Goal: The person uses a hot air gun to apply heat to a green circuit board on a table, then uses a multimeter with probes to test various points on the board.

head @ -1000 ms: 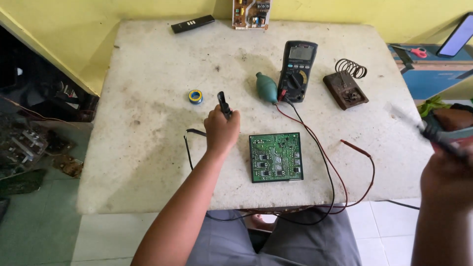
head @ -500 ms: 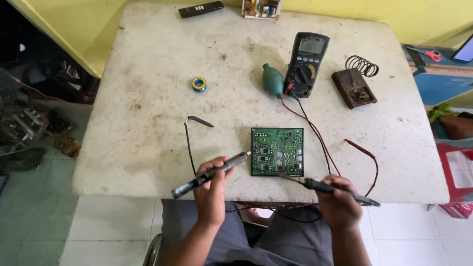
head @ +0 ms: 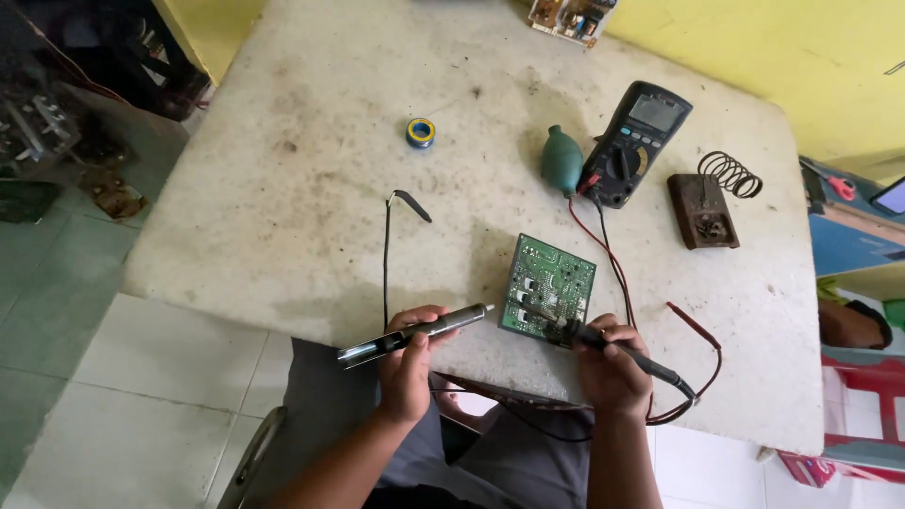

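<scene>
A green circuit board lies near the front edge of the worn white table. My left hand grips a slim metal pump-like tool, held level with its tip pointing right toward the board. My right hand grips a black soldering iron whose tip rests on the board's lower part. A black cord runs off to the right from the iron.
A multimeter with red and black leads sits behind the board, a teal rubber bulb beside it. A spring iron stand is at the right, a small solder spool farther left, a black wire mid-table.
My left hand came back from the table's middle to the front edge with the metal tool. My right hand brought the iron in from the right, and its tip now touches the board.
</scene>
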